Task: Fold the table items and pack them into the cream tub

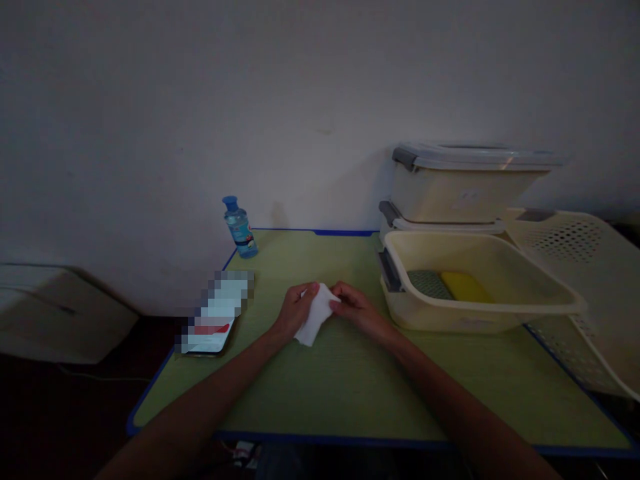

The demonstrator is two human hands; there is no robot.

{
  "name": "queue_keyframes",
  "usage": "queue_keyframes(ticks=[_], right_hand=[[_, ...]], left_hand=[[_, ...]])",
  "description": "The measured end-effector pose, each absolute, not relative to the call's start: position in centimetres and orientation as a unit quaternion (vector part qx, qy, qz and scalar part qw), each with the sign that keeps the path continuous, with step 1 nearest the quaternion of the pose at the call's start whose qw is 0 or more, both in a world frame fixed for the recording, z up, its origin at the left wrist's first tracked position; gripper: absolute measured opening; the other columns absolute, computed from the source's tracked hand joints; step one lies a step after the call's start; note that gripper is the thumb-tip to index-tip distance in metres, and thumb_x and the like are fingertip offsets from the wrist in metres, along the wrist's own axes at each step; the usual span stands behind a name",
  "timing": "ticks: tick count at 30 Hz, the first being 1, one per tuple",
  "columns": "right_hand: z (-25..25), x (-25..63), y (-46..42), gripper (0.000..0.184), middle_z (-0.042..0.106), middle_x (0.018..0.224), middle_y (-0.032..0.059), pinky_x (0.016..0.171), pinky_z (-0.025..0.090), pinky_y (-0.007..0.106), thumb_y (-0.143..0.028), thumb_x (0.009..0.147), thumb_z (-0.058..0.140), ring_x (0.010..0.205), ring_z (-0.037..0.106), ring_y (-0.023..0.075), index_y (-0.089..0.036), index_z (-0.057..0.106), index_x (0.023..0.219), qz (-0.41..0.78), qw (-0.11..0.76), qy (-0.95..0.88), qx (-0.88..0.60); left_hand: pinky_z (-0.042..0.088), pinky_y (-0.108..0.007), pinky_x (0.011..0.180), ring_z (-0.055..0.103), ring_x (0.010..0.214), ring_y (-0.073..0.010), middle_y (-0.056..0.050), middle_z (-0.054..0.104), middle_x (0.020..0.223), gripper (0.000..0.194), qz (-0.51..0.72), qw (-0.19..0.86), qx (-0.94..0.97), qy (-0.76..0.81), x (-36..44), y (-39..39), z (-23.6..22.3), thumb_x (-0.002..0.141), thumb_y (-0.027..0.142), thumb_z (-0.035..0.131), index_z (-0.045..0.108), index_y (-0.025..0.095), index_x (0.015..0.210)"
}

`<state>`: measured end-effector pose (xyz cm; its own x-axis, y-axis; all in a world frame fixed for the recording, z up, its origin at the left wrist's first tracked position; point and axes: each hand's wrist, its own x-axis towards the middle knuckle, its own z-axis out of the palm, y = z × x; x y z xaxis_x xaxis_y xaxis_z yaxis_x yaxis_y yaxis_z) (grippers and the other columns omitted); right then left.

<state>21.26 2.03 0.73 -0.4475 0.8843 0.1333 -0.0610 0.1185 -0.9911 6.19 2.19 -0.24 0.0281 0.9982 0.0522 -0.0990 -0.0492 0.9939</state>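
Observation:
A folded white tissue (316, 317) is held between my two hands, above the middle of the table. My left hand (295, 308) is closed on its left side, thumb on top. At its upper right, the thumb and fingers of my right hand (354, 305) pinch the edge. The tissue's lower end hangs free toward me. Fingers behind the tissue are hidden.
The green table (310, 400) has a blue rim. A blue bottle (242, 230) and a lit phone (215, 317) are at left. An open cream bin (480, 319) holds a yellow item (465, 287). Lidded boxes (465, 193) and a perforated basket (595, 267) stand behind it.

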Motion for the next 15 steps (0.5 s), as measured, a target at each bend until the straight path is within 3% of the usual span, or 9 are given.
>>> queue_keyframes(ticks=[8,15], right_hand=[[0.5,20.9,1.7,0.037,0.052,0.071,-0.0035,0.057,0.037,0.023,-0.046,0.06,0.072,0.061,0.047,0.0096,-0.019,0.047,0.064,0.663,0.446,-0.509,-0.319],[-0.7,21.4,2.9,0.035,0.046,0.062,-0.0032,0.056,0.037,0.024,-0.051,0.063,0.065,0.058,0.043,0.0104,-0.019,0.052,0.063,0.596,0.469,-0.529,-0.381]], left_hand=[[0.028,-0.02,0.037,0.041,0.038,-0.0086,0.001,0.049,0.044,0.054,0.509,0.556,0.463,0.467,6.5,2.3,-0.1,0.055,0.067,0.061,0.055,0.013,0.055],[0.027,-0.02,0.037,0.04,0.039,-0.0083,0.002,0.048,0.044,0.051,0.493,0.546,0.492,0.466,6.5,2.5,-0.8,0.061,0.064,0.059,0.056,0.014,0.055]])
